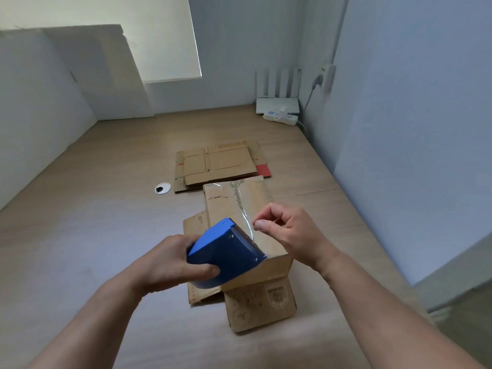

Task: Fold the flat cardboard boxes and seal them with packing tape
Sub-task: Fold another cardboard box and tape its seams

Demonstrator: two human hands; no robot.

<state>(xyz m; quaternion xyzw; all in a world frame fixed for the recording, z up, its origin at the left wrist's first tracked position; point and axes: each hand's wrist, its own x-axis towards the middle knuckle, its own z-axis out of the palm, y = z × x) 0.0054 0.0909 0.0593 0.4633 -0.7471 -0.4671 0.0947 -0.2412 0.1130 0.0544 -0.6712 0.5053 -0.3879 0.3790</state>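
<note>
A folded cardboard box (262,302) stands on the wooden table (80,235) in front of me. A strip of clear packing tape (243,206) runs along its top from the far edge to the blue tape dispenser (226,251). My left hand (170,265) grips the dispenser, held above the box's near left side with its toothed blade facing the tape. My right hand (285,230) hovers over the box top with fingers curled, its thumb and fingertips at the edge of the tape beside the blade. A loose flat cardboard piece (195,227) lies under the box's left side.
Flat unfolded boxes (215,165) lie stacked farther back, one with a red panel (262,170). A round cable grommet (162,188) sits in the table to the left. A white router (277,102) and power strip (281,118) are at the back right. A large board (106,75) leans against the back wall.
</note>
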